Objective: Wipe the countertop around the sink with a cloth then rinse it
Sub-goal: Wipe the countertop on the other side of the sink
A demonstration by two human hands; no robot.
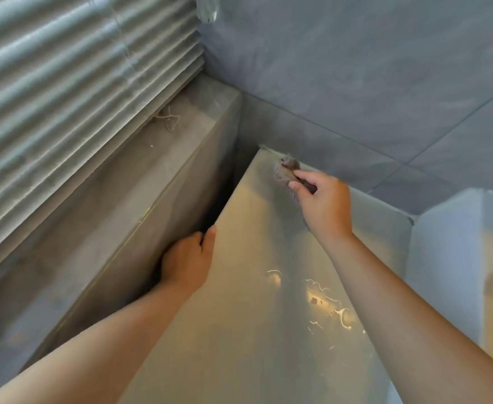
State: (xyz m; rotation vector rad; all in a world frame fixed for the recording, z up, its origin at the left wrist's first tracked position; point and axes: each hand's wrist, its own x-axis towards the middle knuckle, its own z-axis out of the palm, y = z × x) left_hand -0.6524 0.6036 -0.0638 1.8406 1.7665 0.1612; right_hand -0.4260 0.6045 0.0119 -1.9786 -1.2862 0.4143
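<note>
A glossy pale countertop (239, 301) runs from the bottom of the view up to a far corner against the grey tiled wall. My right hand (324, 205) is near that far corner and holds a small brownish-grey cloth (284, 170) pressed on the surface. My left hand (188, 259) grips the countertop's left edge, thumb on top, fingers curled down into the dark gap beside it. The white sink (455, 258) rises at the right, partly cut off by the frame. Wet streaks glint on the countertop near my right forearm.
A grey stone ledge (108, 205) lies left of the countertop, across a narrow dark gap (216, 199). Window blinds (73, 88) hang above the ledge, with a bit of loose string (169, 119) at their base. Grey tiled walls (356, 68) close the corner.
</note>
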